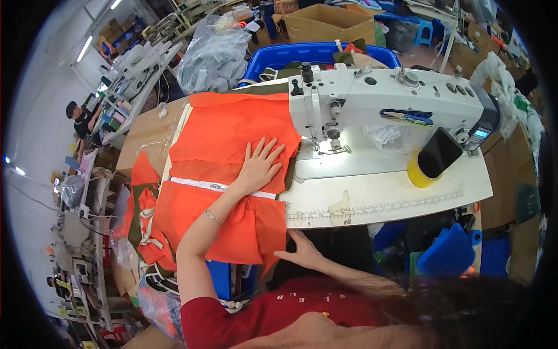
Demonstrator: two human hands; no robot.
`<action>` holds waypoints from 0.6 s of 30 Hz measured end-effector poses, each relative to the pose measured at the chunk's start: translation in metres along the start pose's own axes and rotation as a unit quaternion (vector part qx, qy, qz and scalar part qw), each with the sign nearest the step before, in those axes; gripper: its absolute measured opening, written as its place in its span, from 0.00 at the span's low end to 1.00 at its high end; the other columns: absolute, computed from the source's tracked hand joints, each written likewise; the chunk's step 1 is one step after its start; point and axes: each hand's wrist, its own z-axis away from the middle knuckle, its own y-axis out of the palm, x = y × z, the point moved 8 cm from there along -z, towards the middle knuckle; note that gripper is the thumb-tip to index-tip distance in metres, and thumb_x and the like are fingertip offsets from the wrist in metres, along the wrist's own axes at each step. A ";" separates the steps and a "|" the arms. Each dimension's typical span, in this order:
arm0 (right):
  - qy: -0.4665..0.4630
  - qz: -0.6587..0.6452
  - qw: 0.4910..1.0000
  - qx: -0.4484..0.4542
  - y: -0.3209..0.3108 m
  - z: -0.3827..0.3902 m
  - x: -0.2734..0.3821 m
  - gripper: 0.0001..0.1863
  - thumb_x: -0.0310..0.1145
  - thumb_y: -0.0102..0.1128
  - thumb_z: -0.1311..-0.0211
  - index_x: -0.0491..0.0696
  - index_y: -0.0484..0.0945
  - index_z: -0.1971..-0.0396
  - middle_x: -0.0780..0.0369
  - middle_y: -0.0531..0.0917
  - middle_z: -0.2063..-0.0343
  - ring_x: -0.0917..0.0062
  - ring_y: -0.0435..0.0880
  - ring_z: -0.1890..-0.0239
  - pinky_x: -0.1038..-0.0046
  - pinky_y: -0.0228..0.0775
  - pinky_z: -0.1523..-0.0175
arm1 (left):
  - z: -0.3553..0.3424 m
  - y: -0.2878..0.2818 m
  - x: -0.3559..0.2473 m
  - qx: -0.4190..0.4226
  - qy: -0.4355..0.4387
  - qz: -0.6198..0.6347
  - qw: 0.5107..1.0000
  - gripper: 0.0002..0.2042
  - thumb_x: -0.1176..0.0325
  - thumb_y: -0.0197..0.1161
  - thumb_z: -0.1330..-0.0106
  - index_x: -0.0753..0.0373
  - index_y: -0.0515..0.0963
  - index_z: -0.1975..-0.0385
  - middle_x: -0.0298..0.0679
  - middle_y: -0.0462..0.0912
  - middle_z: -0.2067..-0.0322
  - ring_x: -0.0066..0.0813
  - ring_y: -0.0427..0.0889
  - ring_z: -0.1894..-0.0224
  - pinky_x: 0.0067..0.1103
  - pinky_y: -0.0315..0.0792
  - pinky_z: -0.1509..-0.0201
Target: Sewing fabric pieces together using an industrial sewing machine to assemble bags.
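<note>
Bright orange fabric (232, 131) lies over the left part of the sewing table, a white zipper (203, 185) with a metal pull running across it. My left hand (260, 167) rests flat on the fabric just above the zipper, fingers spread. At the table's front edge is my right hand (303, 251), thumb and a finger apart, next to the hanging lower corner of the cloth; its other fingers are partly hidden. Right of the cloth stands a white sewing machine (372, 93), its needle area beside the fabric's right edge. Olive fabric shows under the orange at the back.
A black phone (440, 152) leans on a yellow roll (419, 174) at the table's right. A printed ruler strip (383, 206) follows the front edge. Behind the machine sits a blue basket (314, 52) of fabric. Orange and olive pieces (148, 221) hang at left; a person (81, 119) sits farther off.
</note>
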 end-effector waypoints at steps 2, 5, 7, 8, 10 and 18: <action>0.114 -0.121 0.971 0.169 0.034 -0.010 -0.017 0.34 0.49 0.67 0.44 0.40 0.73 0.44 0.49 0.80 0.50 0.60 0.80 0.47 0.66 0.71 0.43 | -0.013 0.007 0.001 0.003 -0.001 0.006 1.000 0.27 0.51 0.48 0.29 0.49 0.60 0.31 0.39 0.57 0.30 0.46 0.50 0.27 0.54 0.39 0.28; 0.108 -0.131 0.971 0.171 0.032 -0.006 -0.012 0.30 0.51 0.65 0.43 0.39 0.77 0.51 0.50 0.84 0.58 0.60 0.83 0.52 0.65 0.73 0.47 | -0.035 0.018 0.007 -0.012 0.007 0.019 1.000 0.26 0.51 0.47 0.29 0.49 0.60 0.32 0.39 0.56 0.30 0.46 0.49 0.27 0.54 0.38 0.28; 0.124 -0.172 0.964 0.161 0.028 -0.001 -0.005 0.24 0.47 0.62 0.38 0.40 0.80 0.55 0.52 0.85 0.60 0.65 0.85 0.54 0.66 0.75 0.49 | -0.046 0.025 0.020 -0.002 -0.015 0.004 1.000 0.26 0.52 0.46 0.29 0.50 0.61 0.32 0.39 0.56 0.30 0.46 0.49 0.27 0.54 0.37 0.28; 0.124 -0.172 0.964 0.161 0.023 -0.001 0.002 0.24 0.47 0.62 0.38 0.40 0.80 0.55 0.52 0.85 0.60 0.65 0.85 0.54 0.66 0.75 0.49 | -0.053 0.030 0.030 -0.003 -0.023 -0.007 1.000 0.26 0.51 0.47 0.29 0.50 0.62 0.33 0.39 0.57 0.30 0.46 0.49 0.27 0.55 0.38 0.28; 0.188 -0.299 0.927 0.123 0.007 -0.001 0.006 0.19 0.40 0.61 0.36 0.38 0.80 0.56 0.56 0.86 0.63 0.75 0.85 0.58 0.71 0.75 0.53 | -0.075 0.035 0.041 0.021 -0.041 -0.009 0.999 0.25 0.51 0.47 0.29 0.51 0.63 0.34 0.39 0.56 0.30 0.48 0.49 0.27 0.57 0.39 0.30; 0.233 -0.393 0.883 0.110 0.011 0.009 -0.015 0.16 0.24 0.58 0.42 0.37 0.78 0.53 0.63 0.84 0.60 0.82 0.81 0.58 0.77 0.73 0.52 | -0.067 -0.019 0.014 -0.073 -0.065 0.017 0.995 0.26 0.61 0.61 0.38 0.62 0.67 0.40 0.44 0.67 0.37 0.49 0.60 0.33 0.48 0.54 0.32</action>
